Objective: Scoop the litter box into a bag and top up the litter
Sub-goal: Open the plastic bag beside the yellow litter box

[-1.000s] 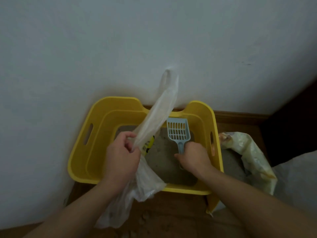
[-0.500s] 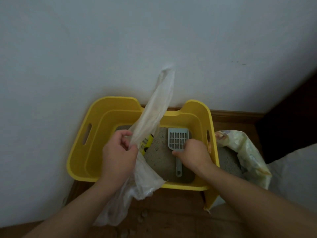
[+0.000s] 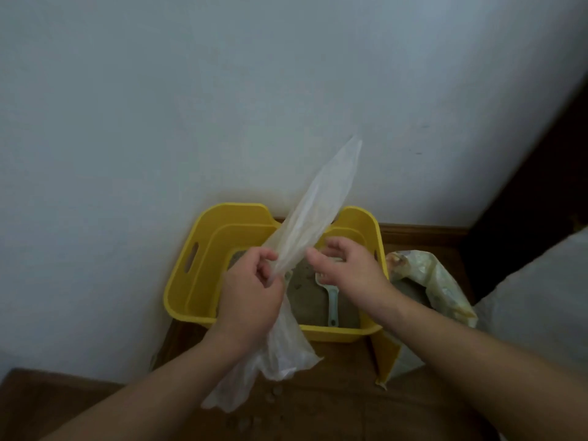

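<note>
A white wall rose beyond the grip. Brown wooden floor lay beneath it, and a wooden baseboard ran off to its right, meeting a dark area above a pale grey surface.

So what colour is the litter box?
The litter box is bright yellow, seen best in the head view.

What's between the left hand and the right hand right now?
Head view: the plastic bag, gripped by the left hand, slants up between it and the right hand, above the litter box.
</note>
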